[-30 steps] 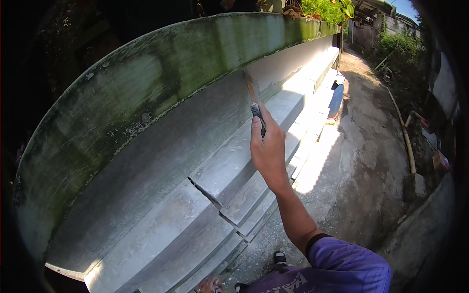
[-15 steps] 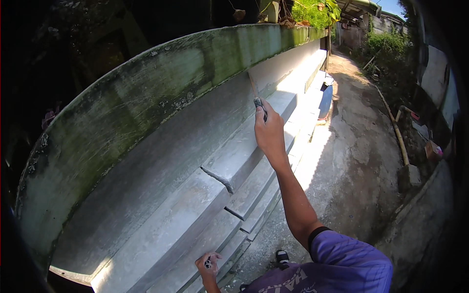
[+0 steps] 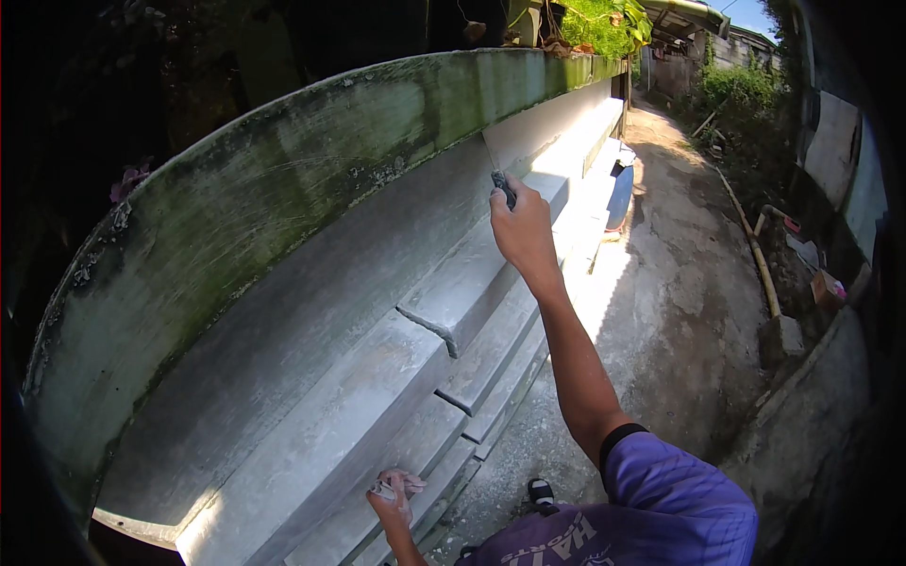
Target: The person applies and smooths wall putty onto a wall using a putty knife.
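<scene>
My right hand (image 3: 522, 226), arm stretched forward, is closed around the dark handle of a putty knife (image 3: 503, 187). Its thin blade is seen almost edge-on and points up at the grey wall (image 3: 396, 222), under a mossy green concrete ledge (image 3: 377, 132). Whether the blade touches the wall, I cannot tell. Low down, my left hand (image 3: 396, 491) is curled beside the stepped grey concrete slabs (image 3: 330, 396). A small pale grey thing shows between its fingers, too hidden to name. White dust or paste coats these fingers.
A concrete path (image 3: 651, 330) runs along the right, with my sandalled foot (image 3: 541, 491) on it. Farther along stands a blue drum (image 3: 620, 196) against the slabs. A long pole (image 3: 750, 245) lies at the path's right edge. Green plants (image 3: 599, 28) grow above the ledge.
The putty knife's blade has turned more edge-on, while my right hand stays near the same spot. My left hand has risen slightly and turned, its fingers now pointing right.
</scene>
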The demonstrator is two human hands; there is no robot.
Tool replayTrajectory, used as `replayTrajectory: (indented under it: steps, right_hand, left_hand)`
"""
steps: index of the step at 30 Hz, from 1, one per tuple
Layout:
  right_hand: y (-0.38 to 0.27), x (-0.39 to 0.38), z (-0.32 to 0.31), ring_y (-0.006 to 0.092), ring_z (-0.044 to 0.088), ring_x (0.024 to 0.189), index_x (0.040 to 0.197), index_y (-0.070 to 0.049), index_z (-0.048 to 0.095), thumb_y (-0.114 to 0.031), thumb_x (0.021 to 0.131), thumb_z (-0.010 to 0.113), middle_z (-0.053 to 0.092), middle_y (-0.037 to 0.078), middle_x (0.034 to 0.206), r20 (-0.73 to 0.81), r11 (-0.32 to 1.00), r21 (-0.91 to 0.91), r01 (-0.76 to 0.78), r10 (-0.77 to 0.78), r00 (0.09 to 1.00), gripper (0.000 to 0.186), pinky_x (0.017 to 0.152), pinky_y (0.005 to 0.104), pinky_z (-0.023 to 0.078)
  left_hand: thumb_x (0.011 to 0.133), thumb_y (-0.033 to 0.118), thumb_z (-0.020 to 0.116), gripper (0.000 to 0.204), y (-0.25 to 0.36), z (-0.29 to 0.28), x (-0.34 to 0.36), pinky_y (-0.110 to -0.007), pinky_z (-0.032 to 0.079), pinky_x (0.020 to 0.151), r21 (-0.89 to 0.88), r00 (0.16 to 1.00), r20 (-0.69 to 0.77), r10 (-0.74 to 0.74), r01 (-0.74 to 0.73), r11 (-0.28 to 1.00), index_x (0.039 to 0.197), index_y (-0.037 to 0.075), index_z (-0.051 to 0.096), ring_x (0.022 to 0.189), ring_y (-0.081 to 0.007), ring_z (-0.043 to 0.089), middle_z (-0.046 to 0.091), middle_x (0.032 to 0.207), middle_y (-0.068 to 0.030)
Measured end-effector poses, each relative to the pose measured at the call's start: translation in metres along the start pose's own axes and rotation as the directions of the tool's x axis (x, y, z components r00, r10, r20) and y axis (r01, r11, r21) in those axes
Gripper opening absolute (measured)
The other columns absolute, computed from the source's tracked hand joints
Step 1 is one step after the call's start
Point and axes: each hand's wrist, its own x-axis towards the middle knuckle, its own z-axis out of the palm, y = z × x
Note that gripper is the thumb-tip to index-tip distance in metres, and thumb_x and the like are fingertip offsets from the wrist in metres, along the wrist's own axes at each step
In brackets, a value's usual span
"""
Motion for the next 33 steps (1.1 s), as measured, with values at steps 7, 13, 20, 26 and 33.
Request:
replayTrajectory:
  steps: [7, 13, 20, 26, 33]
  right_hand:
    - [0.004, 0.001, 0.001, 0.0491, 0.062, 0.081, 0.099, 0.008, 0.059, -0.012, 0.092, 0.05, 0.062, 0.031, 0.079, 0.003, 0.999, 0.003, 0.047, -0.047, 0.999, 0.023, 0.073, 0.0496, 0.047]
    - [-0.008, -0.006, 0.0, 0.051, 0.06, 0.082, 0.092, 0.008, 0.056, -0.013, 0.089, 0.051, 0.061, 0.032, 0.079, 0.01, 0.995, 0.093, 0.023, -0.024, 1.0, 0.021, 0.074, 0.0513, 0.046]
    - [-0.008, -0.022, -0.001, 0.0486, 0.063, 0.08, 0.111, 0.006, 0.05, -0.009, 0.087, 0.053, 0.062, 0.028, 0.079, 0.045, 0.995, 0.099, -0.007, 0.003, 0.999, 0.029, 0.076, 0.0497, 0.047]
    - [0.02, -0.03, -0.01, 0.0432, 0.063, 0.094, 0.124, 0.004, 0.046, -0.004, 0.09, 0.057, 0.063, 0.028, 0.104, 0.015, 0.965, 0.249, 0.088, -0.095, 0.995, 0.037, 0.083, 0.0468, 0.048]
    - [0.032, -0.005, 0.008, 0.0293, 0.069, 0.082, 0.119, 0.006, 0.061, -0.008, 0.094, 0.06, 0.065, 0.021, 0.093, -0.184, 0.938, 0.281, 0.201, -0.152, 0.971, 0.029, 0.074, 0.039, 0.053]
  left_hand:
    - [0.1, 0.017, 0.058, 0.025, 0.004, -0.001, -0.005, -0.035, 0.057, 0.055, -0.028, 0.999, -0.018, -0.045, 0.044, 0.999, 0.094, -0.007, 0.058, 0.06, -0.0256, 0.068, 0.067, 0.074, -0.0178]
    - [0.101, 0.017, 0.058, 0.025, 0.003, -0.002, -0.005, -0.036, 0.057, 0.053, -0.046, 0.999, -0.015, -0.05, 0.05, 0.998, 0.095, -0.008, 0.057, 0.06, -0.0262, 0.069, 0.067, 0.075, -0.0181]
    - [0.101, 0.023, 0.055, 0.028, -0.001, -0.006, -0.003, -0.037, 0.057, 0.049, 0.004, 1.0, -0.001, -0.009, 0.009, 1.0, 0.097, -0.005, 0.053, 0.057, -0.029, 0.069, 0.065, 0.074, -0.0196]
    - [0.101, 0.022, 0.057, 0.029, 0.005, 0.0, -0.003, -0.036, 0.057, 0.05, 0.0, 0.999, -0.012, -0.044, 0.044, 0.999, 0.096, -0.006, 0.055, 0.058, -0.0283, 0.069, 0.066, 0.075, -0.0191]
    - [0.101, 0.029, 0.057, 0.033, -0.003, -0.004, 0.0, -0.035, 0.056, 0.046, 0.075, 0.999, -0.036, -0.023, 0.025, 0.997, 0.097, -0.003, 0.052, 0.057, -0.0287, 0.069, 0.064, 0.074, -0.0194]
